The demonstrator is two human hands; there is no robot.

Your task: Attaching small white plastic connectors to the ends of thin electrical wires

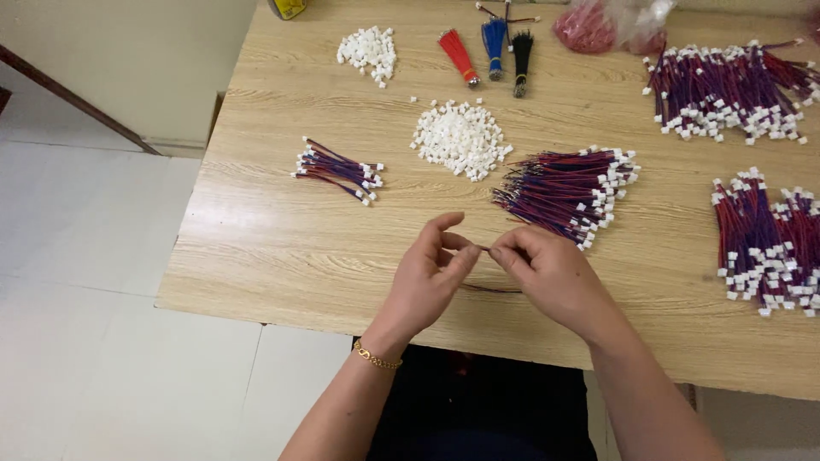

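My left hand (pixel 431 273) and my right hand (pixel 547 269) meet over the front middle of the wooden table (pixel 273 248). Between their fingertips they pinch a thin red and blue wire piece (pixel 489 288), which trails under my right hand. Whether a white connector sits between the fingers is hidden. A heap of red and blue wires with white connectors (pixel 568 192) lies just beyond my right hand. A pile of loose white connectors (pixel 459 138) lies behind my hands. A small finished bundle (pixel 340 169) rests to the left.
Large wire bundles lie at the right edge (pixel 764 243) and back right (pixel 730 90). A second connector pile (pixel 369 49), red, blue and black wire tassels (pixel 491 47) and a plastic bag (pixel 611 24) sit at the back. White tiled floor (pixel 85 256) lies left.
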